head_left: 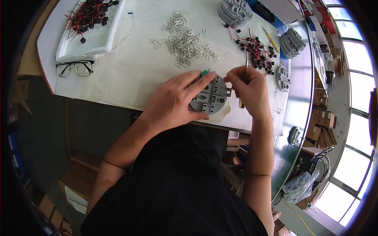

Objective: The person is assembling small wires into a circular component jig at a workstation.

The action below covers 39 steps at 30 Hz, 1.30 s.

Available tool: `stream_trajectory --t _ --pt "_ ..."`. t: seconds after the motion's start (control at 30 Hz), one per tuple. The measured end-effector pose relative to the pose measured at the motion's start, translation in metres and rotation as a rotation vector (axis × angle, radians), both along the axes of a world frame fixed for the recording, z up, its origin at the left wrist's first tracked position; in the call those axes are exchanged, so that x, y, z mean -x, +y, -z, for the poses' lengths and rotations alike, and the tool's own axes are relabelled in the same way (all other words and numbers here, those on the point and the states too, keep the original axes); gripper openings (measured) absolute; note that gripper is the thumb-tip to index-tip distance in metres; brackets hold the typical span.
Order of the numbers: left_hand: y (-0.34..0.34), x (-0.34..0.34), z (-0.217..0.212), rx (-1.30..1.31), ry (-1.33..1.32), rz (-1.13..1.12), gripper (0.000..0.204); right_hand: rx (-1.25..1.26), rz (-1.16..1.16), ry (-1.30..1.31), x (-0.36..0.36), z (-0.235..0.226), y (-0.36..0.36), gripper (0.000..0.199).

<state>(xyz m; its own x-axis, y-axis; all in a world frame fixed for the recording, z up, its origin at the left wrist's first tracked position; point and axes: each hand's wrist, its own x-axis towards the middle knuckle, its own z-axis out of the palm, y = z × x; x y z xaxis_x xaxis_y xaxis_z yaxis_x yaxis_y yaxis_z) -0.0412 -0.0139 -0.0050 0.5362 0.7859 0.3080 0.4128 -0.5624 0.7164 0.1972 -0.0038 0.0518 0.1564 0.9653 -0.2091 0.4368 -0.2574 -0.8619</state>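
Note:
A round grey plastic base with slots and small fittings lies at the near edge of the table. My left hand grips it from the left, fingers across the top and thumb along the near rim. A small green piece shows by the left fingertips. At the base's right side, my right hand is closed round a slim tool with a metal shaft and a brownish end; its exact kind is unclear. Whether the right fingertips pinch anything else is hidden.
Beyond my hands lies a pile of U-shaped metal pins. Black parts with red wires lie at right, more in a white tray at left. Glasses, stacked grey bases, a single base and a yellow pen-like tool surround them.

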Motion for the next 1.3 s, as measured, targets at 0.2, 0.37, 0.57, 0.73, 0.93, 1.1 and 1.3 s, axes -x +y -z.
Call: stream_trajectory --t 0.2,0.37,0.57,0.73,0.93,1.1,1.3 --pt "0.001 0.0 -0.005 0.107 -0.025 -0.001 0.108 0.114 -0.027 -0.159 0.013 0.006 -0.007 0.025" --pt "0.003 0.0 -0.004 0.112 -0.022 0.01 0.108 0.002 -0.038 -0.268 0.013 0.017 -0.007 0.028" --pt "0.003 0.0 -0.004 0.12 -0.026 0.024 0.108 -0.002 -0.103 -0.306 0.015 0.021 -0.007 0.029" --pt "0.005 0.003 -0.004 0.098 -0.013 0.045 0.104 0.159 -0.062 -0.054 0.002 0.016 0.001 0.034" --pt "0.011 0.001 -0.005 0.061 -0.146 0.023 0.089 0.152 -0.111 0.035 -0.005 0.015 0.003 0.034" --pt "0.026 -0.001 -0.006 -0.029 -0.287 -0.096 0.045 0.107 -0.013 0.155 -0.008 0.028 -0.002 0.035" --pt "0.031 -0.03 -0.027 -0.012 -0.194 -0.031 0.022 0.082 0.023 0.241 -0.019 0.033 -0.004 0.034"
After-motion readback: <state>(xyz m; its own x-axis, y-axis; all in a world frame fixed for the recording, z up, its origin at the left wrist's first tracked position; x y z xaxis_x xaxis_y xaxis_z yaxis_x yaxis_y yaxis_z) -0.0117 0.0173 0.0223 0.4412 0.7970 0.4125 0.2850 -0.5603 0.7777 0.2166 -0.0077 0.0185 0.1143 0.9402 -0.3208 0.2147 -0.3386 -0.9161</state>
